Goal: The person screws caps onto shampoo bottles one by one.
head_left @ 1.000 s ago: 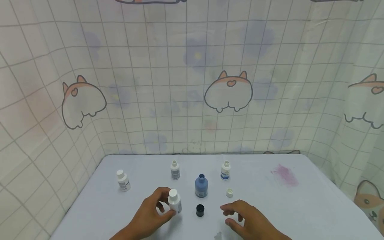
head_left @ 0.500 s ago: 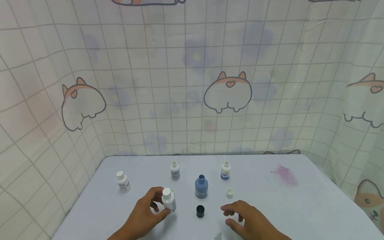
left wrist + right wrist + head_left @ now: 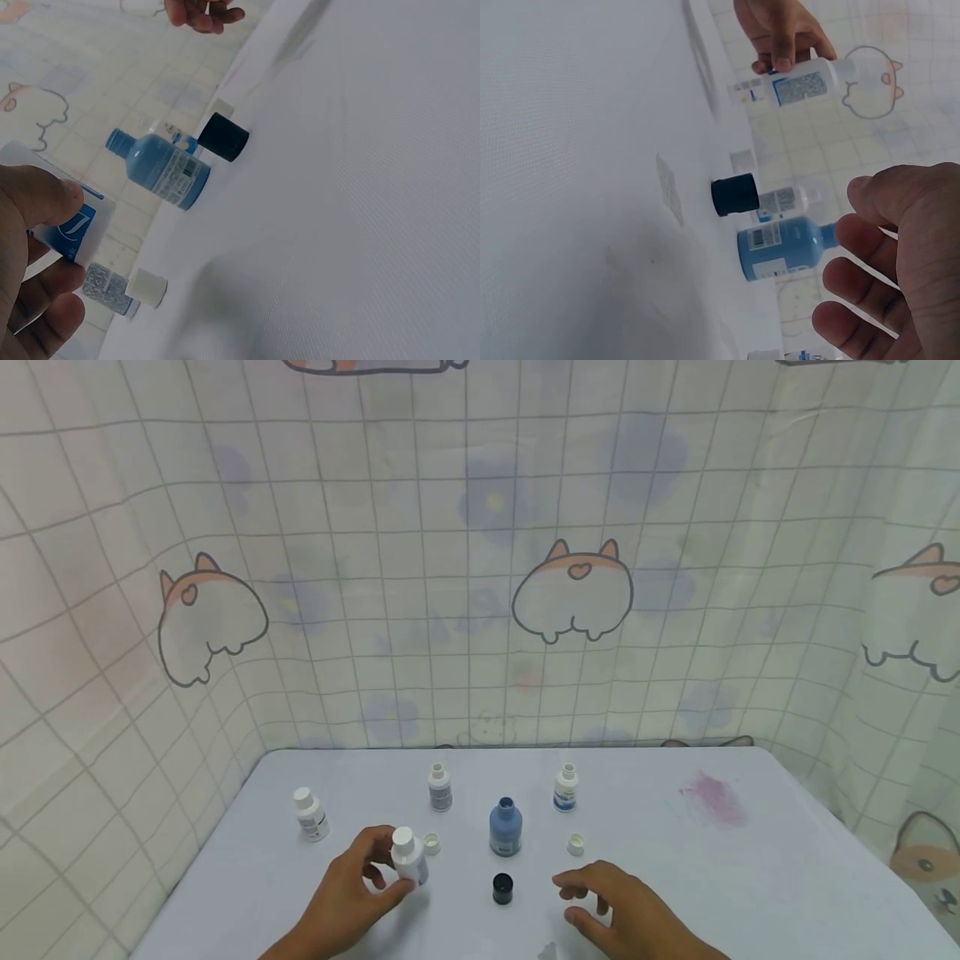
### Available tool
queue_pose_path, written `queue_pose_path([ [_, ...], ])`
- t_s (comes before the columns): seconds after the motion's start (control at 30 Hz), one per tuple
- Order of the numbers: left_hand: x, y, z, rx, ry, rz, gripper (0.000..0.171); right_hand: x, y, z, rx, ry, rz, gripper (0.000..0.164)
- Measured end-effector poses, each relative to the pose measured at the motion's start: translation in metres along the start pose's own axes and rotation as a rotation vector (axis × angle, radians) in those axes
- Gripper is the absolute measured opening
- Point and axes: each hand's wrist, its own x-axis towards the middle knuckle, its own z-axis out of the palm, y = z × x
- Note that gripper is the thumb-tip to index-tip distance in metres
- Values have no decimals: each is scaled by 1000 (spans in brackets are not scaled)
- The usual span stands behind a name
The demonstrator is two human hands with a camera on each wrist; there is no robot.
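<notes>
My left hand (image 3: 348, 889) grips a capped white bottle (image 3: 409, 855) between thumb and fingers, held above the table; its blue label shows in the left wrist view. Just right of it lies a small white cap (image 3: 431, 843). My right hand (image 3: 618, 906) hovers with relaxed, slightly bent fingers and holds nothing. Between the hands a black cap (image 3: 502, 889) sits on the table, with an uncapped blue bottle (image 3: 506, 828) standing behind it. A second white cap (image 3: 575, 844) lies beyond my right fingertips.
Two uncapped white bottles stand farther back, a left one (image 3: 440, 788) and a right one (image 3: 566, 788). Another capped white bottle (image 3: 311, 815) stands at the left. A pink stain (image 3: 714, 798) marks the white table (image 3: 757, 877). A patterned curtain (image 3: 420, 568) surrounds it.
My left hand has moved left with the white bottle, uncovering the white cap that was hidden behind it. The right hand has stayed in place.
</notes>
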Motion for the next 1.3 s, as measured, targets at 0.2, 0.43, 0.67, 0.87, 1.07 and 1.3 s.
queue_pose_path([
  [0.2,0,-1,-5,20,6,-46,63,2,1,1,4,-14,20,36],
  [0.43,-2,-5,-12,40,40,-93,63,4,1,2,-1,-20,32,37],
  [0.67,-5,-11,-19,47,67,-72,64,4,1,2,7,-30,56,37],
  [0.87,-6,-13,-23,63,81,-92,64,4,1,3,1,-23,50,37],
  [1.07,-7,-15,-28,85,91,-103,64,4,1,3,3,-20,39,37],
  [1.3,-9,-19,-33,99,114,-78,64,5,1,3,2,-24,46,37],
])
